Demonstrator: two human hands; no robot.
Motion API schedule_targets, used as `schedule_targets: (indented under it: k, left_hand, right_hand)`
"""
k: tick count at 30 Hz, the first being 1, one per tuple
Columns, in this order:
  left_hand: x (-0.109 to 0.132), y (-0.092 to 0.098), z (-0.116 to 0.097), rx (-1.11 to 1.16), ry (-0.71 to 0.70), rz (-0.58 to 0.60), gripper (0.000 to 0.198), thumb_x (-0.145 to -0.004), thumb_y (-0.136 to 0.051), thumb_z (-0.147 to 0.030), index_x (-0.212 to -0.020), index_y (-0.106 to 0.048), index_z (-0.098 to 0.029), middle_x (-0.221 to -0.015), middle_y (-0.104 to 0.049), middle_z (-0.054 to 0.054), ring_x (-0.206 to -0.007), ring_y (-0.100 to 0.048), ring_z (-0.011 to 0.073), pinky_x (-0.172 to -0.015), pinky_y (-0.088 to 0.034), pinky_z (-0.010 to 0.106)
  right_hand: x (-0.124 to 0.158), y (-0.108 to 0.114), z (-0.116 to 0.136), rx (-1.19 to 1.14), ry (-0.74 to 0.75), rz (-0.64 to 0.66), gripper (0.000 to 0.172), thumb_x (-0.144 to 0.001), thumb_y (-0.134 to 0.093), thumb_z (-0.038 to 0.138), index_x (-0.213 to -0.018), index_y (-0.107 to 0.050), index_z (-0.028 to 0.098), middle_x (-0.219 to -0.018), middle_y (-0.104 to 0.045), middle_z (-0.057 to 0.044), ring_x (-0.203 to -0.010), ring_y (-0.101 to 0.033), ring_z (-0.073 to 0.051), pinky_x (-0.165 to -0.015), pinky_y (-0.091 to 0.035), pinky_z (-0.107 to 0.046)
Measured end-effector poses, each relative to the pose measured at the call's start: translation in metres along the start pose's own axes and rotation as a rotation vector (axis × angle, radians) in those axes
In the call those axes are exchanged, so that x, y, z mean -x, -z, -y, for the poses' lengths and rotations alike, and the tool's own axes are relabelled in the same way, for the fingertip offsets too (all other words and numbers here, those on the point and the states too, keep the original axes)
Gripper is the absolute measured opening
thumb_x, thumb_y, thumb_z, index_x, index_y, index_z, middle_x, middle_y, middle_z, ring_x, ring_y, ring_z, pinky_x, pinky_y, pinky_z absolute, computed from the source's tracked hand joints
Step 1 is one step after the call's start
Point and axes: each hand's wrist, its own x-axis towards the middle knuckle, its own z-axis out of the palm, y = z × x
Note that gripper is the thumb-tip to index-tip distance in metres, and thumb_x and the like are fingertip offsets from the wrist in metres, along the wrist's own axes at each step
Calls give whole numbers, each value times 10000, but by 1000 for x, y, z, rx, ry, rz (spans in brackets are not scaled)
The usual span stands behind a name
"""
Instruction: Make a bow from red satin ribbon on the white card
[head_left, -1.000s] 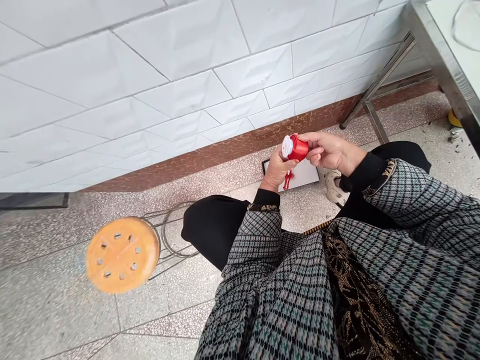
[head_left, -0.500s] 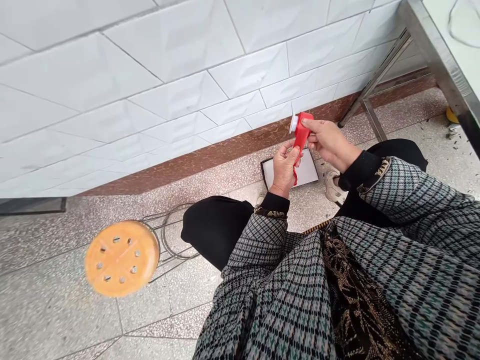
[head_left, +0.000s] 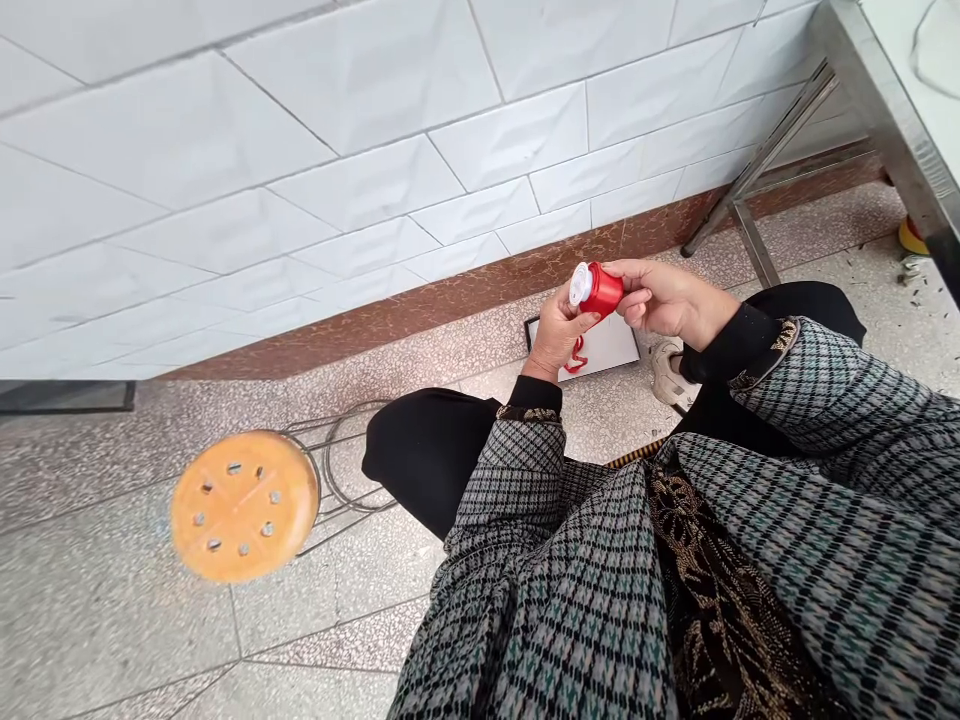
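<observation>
Between my two hands is a spool of red ribbon [head_left: 604,290], its white plastic end facing up and left. My left hand [head_left: 556,330] closes around the near left side of the spool, thumb along its lower edge. At the right end, the fingers of my right hand [head_left: 671,298] pinch the red ribbon on the spool. A loose curl of ribbon [head_left: 576,357] hangs below my left hand. Under it on the floor lies a shallow white tray or box lid with a dark edge [head_left: 615,348].
An orange round stool [head_left: 244,505] with metal legs lies on its side at the left. White wall tiles [head_left: 360,190] rise ahead above a reddish-brown skirting. A metal-framed table [head_left: 885,110] stands at the right. My shoe [head_left: 667,372] is beside the tray.
The spool has turned so its white end faces me more, and both hands are slightly lower. The ribbon stretch between the hands no longer shows; a loose curl hangs below.
</observation>
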Motion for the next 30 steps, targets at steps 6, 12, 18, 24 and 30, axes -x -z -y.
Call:
schedule_targets:
  k: [6, 12, 18, 24, 30]
  left_hand:
    - [4, -9, 0, 126, -21, -122, 627, -545, -962, -565, -978, -703, -192, -807, -705, -19, -702, -630, 99, -692, -506, 234]
    - [6, -31, -8, 231, 103, -249, 546, -589, -955, -543, -866, -644, -190, -623, -552, -77, -485, -443, 38, -477, -347, 203]
    - [7, -42, -9, 224, 139, -242, 562, -667, -938, -485, -1084, -680, -209, -649, -572, -70, -487, -436, 40, -480, -331, 214]
    - [6, -19, -12, 152, 130, -102, 666, -584, -980, -463, -1150, -704, -245, -550, -477, -106, -450, -363, 49, -450, -284, 218]
    - [10, -17, -12, 153, 119, -74, 600, -529, -999, -442, -990, -688, -217, -653, -561, -76, -491, -386, 45, -460, -303, 209]
  right_hand:
    - [0, -3, -17, 17, 101, 8, 143, -1000, -668, 225, -885, -595, 181, -564, -473, 75, -376, -276, -28, -336, -333, -131]
    - [-7, -11, -40, 64, 375, -92, 202, -987, -703, 245, -828, -602, 176, -581, -542, 57, -417, -368, -39, -408, -388, -144]
    - [-10, -6, -21, 6, 397, -159, 205, -1016, -647, 232, -831, -573, 182, -532, -475, 77, -391, -331, -36, -385, -347, -133]
    - [-2, -3, -3, -60, 115, -107, 163, -1036, -539, 149, -876, -558, 175, -545, -448, 79, -357, -236, -14, -316, -284, -106]
    - [-2, 0, -2, -61, -8, -29, 123, -1018, -572, 151, -898, -558, 173, -561, -463, 77, -348, -236, -6, -303, -305, -99]
